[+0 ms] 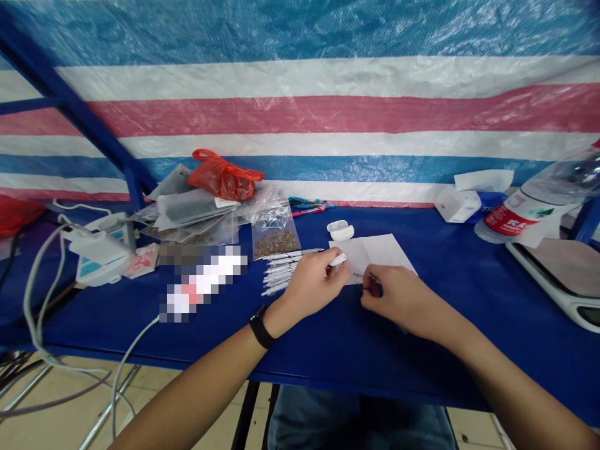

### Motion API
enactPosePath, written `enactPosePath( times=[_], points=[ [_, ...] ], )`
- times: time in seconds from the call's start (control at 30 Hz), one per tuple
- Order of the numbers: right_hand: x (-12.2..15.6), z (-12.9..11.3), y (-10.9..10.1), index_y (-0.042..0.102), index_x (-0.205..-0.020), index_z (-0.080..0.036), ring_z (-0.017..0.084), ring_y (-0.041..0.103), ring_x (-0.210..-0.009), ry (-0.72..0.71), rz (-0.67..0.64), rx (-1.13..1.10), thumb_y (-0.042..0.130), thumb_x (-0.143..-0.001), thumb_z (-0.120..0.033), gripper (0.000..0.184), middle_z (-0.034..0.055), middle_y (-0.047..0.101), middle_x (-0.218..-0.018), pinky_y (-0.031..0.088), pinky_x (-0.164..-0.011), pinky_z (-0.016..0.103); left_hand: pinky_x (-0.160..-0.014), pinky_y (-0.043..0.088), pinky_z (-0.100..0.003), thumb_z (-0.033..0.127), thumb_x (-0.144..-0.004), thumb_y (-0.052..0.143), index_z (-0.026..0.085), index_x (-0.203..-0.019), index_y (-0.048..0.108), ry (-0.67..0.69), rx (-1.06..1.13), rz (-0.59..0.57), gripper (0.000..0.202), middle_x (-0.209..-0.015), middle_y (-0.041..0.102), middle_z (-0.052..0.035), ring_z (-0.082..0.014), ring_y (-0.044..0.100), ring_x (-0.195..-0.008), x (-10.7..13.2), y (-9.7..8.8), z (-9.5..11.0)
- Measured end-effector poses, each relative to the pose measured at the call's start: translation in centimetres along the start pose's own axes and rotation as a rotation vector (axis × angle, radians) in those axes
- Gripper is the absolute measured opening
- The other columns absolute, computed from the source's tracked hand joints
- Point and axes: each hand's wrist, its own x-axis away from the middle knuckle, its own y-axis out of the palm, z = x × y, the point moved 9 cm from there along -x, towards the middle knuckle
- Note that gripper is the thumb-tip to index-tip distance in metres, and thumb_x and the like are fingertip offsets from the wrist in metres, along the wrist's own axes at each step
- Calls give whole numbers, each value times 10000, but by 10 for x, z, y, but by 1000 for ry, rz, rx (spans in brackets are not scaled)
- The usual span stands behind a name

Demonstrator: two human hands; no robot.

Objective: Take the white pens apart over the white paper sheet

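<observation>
Left hand (312, 289) pinches a small white paper roll (338, 259) above a white paper sheet (384, 253) on the blue tabletop (450, 312); right hand (398, 299), fingers curled closed, apparently grips a thin dark item (372, 277), too small to identify.

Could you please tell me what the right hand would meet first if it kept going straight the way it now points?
The right hand would probably meet the left hand first, just past the white paper sheet, though depth is unclear.
</observation>
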Motion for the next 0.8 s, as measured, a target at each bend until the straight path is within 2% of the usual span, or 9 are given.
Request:
enactPosePath(
  times=[0.07,0.17,0.23,0.27,0.37,0.47,0.53,0.67,0.8],
  points=[
    [1,4,-24,569,-717,-228,148,533,-543,-14,163,-221,604,-753,-235,50,-12,621,-633,371,-550,280,-571,325,-237,310,-926,489,184,-723,558,-19,131,-40,249,-611,500,32,-115,465,-558,0,1,1],
    [15,18,-66,589,-759,-235,137,476,-529,-77,542,-540,641,-779,-294,80,-19,610,-639,346,-516,280,-533,301,-235,337,-943,480,177,-772,605,-46,276,-164,266,-603,490,40,-105,440,-527,2,10,4],
    [27,27,-82,614,-785,-235,134,450,-535,-134,741,-680,679,-795,-284,82,-12,630,-664,337,-514,286,-499,271,-236,353,-959,475,176,-809,631,-59,323,-237,280,-561,445,57,-95,388,-475,5,18,6],
    [31,28,-85,626,-790,-233,129,430,-528,-160,792,-718,695,-796,-269,78,-8,639,-673,333,-511,288,-491,267,-235,356,-967,473,175,-817,638,-57,332,-255,287,-547,426,62,-93,374,-461,6,20,7],
    [33,21,-84,643,-769,-226,112,390,-498,-198,782,-715,710,-787,-241,71,-2,646,-676,327,-481,286,-497,289,-230,353,-976,485,175,-818,651,-32,308,-258,290,-558,452,53,-95,400,-475,8,23,8],
    [32,8,-78,633,-746,-235,114,419,-489,-192,712,-618,714,-797,-273,103,-11,613,-640,341,-452,277,-516,320,-231,360,-970,504,175,-817,657,-17,263,-249,284,-608,531,26,-107,456,-522,8,24,7],
    [35,3,-78,631,-753,-244,120,440,-489,-205,716,-576,713,-807,-274,103,-17,593,-625,354,-446,278,-523,331,-232,361,-972,504,175,-822,661,-13,247,-247,286,-627,556,14,-114,475,-540,8,24,5],
    [45,7,-85,631,-788,-249,123,445,-476,-274,841,-637,699,-816,-251,73,-2,633,-656,339,-444,293,-511,323,-234,359,-977,498,177,-846,676,-14,240,-254,286,-623,560,13,-114,469,-525,8,24,4],
    [38,13,-80,624,-799,-259,130,425,-476,-207,789,-655,678,-825,-299,72,11,666,-687,344,-459,307,-530,351,-235,362,-972,498,176,-836,672,-12,229,-271,288,-644,582,2,-126,494,-558,9,26,5]
  ],
)
